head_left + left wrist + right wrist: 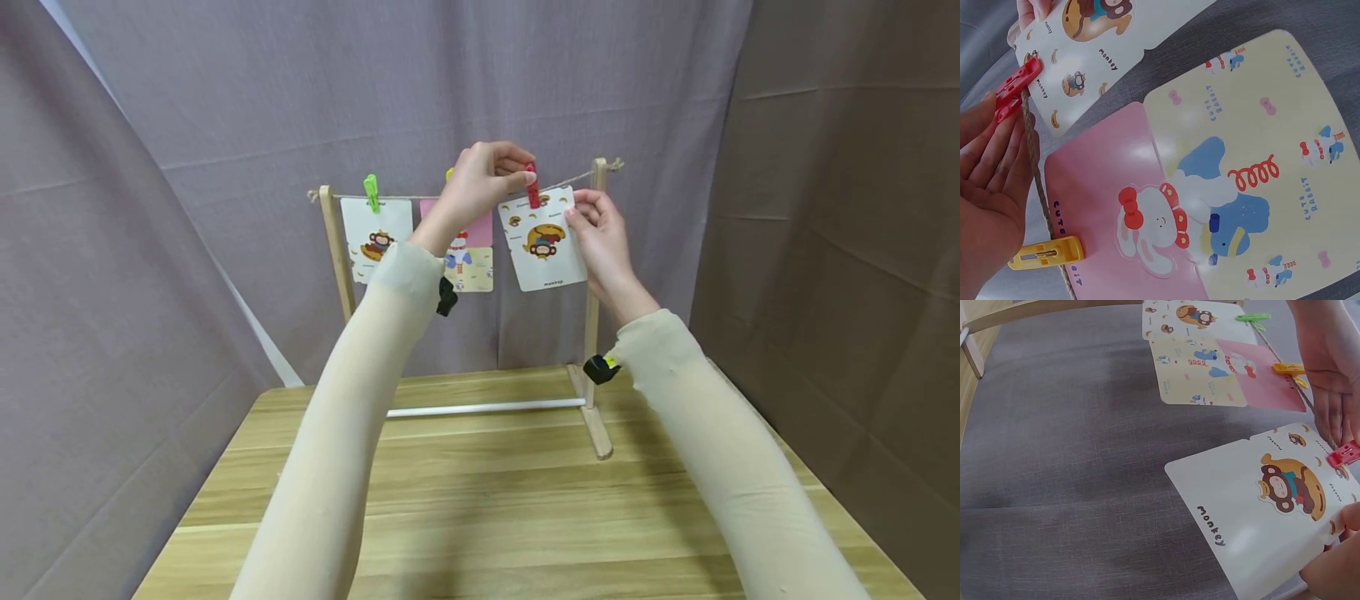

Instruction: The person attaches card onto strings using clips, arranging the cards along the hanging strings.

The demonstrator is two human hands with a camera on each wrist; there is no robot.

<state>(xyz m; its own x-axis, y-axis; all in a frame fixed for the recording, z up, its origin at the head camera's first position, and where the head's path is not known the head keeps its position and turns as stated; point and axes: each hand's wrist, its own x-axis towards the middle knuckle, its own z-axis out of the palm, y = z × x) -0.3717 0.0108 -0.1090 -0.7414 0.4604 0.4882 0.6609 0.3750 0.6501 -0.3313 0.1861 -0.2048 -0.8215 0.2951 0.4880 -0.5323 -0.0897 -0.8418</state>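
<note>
My left hand (480, 185) pinches a red clothespin (532, 185) at the twine line. The clothespin's lower end overlaps the top edge of a white monkey card (534, 265), which hangs slightly tilted. At that card's upper right edge, my right hand (600, 237) pinches it between thumb and fingers. Beside it on the twine (1032, 147) hangs a pink and yellow rabbit card (1254, 119), clipped by a yellow clothespin (1047, 252). Farther left, a green clothespin (371, 192) holds another white monkey card (360, 221).
The twine runs between two wooden posts (337, 250) of a rack, tied at each top. A white rod (487, 408) joins the rack low down, above a wooden foot (597, 433). The rack stands on a wooden table (487, 517), with grey curtains (247, 100) behind.
</note>
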